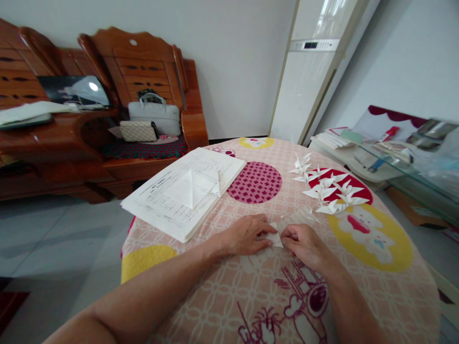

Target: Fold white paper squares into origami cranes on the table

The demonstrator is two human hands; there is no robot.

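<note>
A small piece of folded white paper [274, 239] lies on the tablecloth between my hands. My left hand [251, 235] rests over its left part, with index finger and thumb spread apart and pressing it down. At the paper's right edge, my right hand [300, 242] has its fingers curled in a pinch; the fingertips partly hide that edge. Several white origami cranes [324, 187] stand in a group at the back right of the table. Small white paper scraps [311, 215] lie between the cranes and my right hand.
A stack of printed sheets [158, 200] lies on the left, with a creased white paper square [190, 188] on top. The round table's patterned cloth [215, 296] reaches its edge. A glass-topped stand [405, 181] with clutter is at right; a wooden chair [150, 71] holds bags.
</note>
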